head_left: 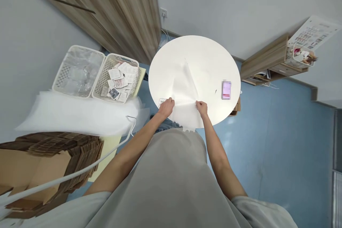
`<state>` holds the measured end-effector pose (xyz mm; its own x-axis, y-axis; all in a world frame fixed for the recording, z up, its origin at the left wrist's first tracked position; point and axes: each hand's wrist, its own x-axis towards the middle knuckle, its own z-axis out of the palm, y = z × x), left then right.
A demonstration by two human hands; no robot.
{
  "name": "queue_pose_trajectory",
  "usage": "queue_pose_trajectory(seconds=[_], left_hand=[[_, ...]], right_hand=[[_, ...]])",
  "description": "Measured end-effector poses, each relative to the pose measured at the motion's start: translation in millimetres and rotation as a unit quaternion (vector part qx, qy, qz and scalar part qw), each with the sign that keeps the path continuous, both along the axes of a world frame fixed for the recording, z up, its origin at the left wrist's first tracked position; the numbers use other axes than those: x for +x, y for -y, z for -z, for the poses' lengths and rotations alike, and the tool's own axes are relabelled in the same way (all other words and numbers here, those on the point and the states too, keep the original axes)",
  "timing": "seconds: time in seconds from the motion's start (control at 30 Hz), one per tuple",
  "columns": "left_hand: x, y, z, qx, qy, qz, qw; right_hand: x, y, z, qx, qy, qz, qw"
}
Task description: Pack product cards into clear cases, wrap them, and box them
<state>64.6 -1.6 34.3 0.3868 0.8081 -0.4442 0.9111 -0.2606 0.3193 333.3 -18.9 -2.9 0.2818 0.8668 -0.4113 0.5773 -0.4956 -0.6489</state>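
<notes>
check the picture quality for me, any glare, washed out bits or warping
Head view throughout: table bright, nearly washed out, so the white sheet blends into it, with only faint shading at its folds; soft glare on the floor; cabinet slanted, apparently wide-angle warping; purple item pixelated.

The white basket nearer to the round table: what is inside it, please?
Inside the basket is a loose pile of small, mostly white flat pieces, one with a dark pattern. Whatever lies under the top ones is covered and cannot be seen.
</notes>
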Motion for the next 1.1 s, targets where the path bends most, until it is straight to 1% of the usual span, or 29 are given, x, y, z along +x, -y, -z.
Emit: queue_pose_trajectory(seconds=[0.13,0.27,0.33,0.4,0.5,0.57,0.63,0.7,0.77,0.87,0.93,1.0,1.1], left_hand=[[11.1,-0.8,11.5,-0.025,-0.001,-0.006,1.0],[16.4,-3.4,20.8,-0.038,0.002,-0.03,0.999],[16.6,-5.2,25.2,-0.041,0.0,-0.042,0.998],[16.1,-7.2,29.3,-0.042,0.001,-0.051,0.998],[15.1,-10.4,34.1,-0.042,0.001,-0.059,0.997],[12.8,-12.5,36.2,-0.041,0.0,-0.061,0.997],[6.4,-14.1,38.0,-0.027,0.002,-0.059,0.998],[-5.8,-14.4,40.4,-0.003,0.006,-0.054,0.999],[-22.7,-12.7,43.9,0.011,0.008,-0.049,0.999],[-49.3,-6.4,50.4,-0.007,0.009,-0.028,1.0],[-62.1,-1.0,54.3,-0.015,0.016,-0.014,1.0],[-68.6,4.2,56.7,-0.018,0.02,-0.015,1.0],[-67.2,9.3,55.6,-0.013,0.034,-0.043,0.998]], right_hand=[[3.4,-9.1,11.4,-0.019,-0.026,0.047,0.998],[5.4,-19.0,18.0,-0.041,-0.061,0.049,0.996],[5.7,-18.1,19.3,-0.067,-0.067,0.029,0.995],[5.0,-11.3,19.3,-0.096,-0.067,-0.005,0.993],[2.2,6.6,18.0,-0.141,-0.061,-0.056,0.987],[0.1,18.6,16.6,-0.163,-0.05,-0.069,0.983],[-0.7,26.2,15.3,-0.171,-0.039,-0.065,0.982],[0.4,27.9,14.1,-0.169,-0.031,-0.057,0.984],[3.2,24.1,13.5,-0.162,-0.024,-0.051,0.985],[8.7,13.1,13.7,-0.145,-0.013,-0.042,0.988],[12.4,5.7,14.3,-0.134,-0.009,-0.037,0.99],[16.0,0.6,14.9,-0.124,-0.004,-0.03,0.992],[21.1,-0.2,15.2,-0.122,0.013,-0.019,0.992]])
